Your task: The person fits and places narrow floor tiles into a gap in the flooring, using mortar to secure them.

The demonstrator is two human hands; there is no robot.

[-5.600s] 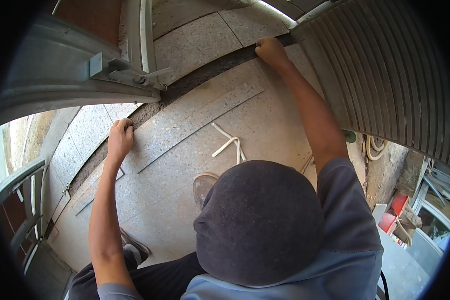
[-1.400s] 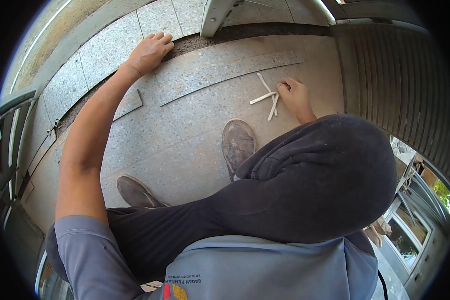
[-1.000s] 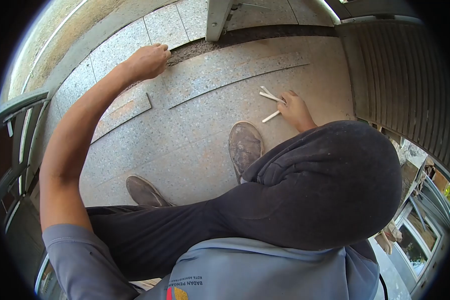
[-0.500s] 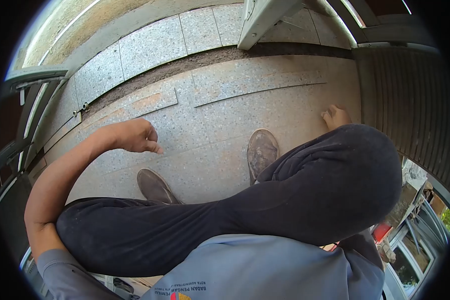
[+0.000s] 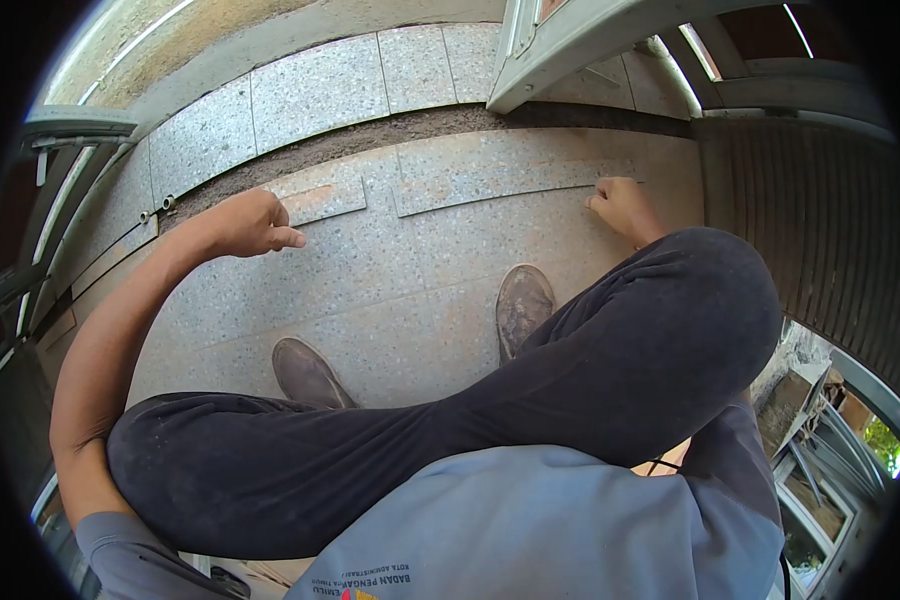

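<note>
My left hand (image 5: 248, 224) is closed, fingers curled under and thumb pointing right, overlapping the left part of a short speckled tile strip (image 5: 335, 203). The inside of its grip is hidden. To the right, a longer tile strip (image 5: 490, 180) lies on the tiled floor (image 5: 430, 250). My right hand (image 5: 625, 210) is at that strip's right end, fingers bent and drawn together right at its front edge; I cannot tell what, if anything, is in them. Both strips lie along the dark gap behind them, with a small space between their ends.
A soil-filled gap (image 5: 320, 150) separates the floor from a raised row of tiles (image 5: 320, 90). A metal frame post (image 5: 520, 75) stands behind it. Ribbed dark panelling (image 5: 800, 220) borders the right side. My shoes (image 5: 523, 305) rest on the floor.
Both hands have moved farther from my body. My right hand has also shifted left to the long strip's end. The strips have kept their places on the floor, while the camera view shifted slightly.
</note>
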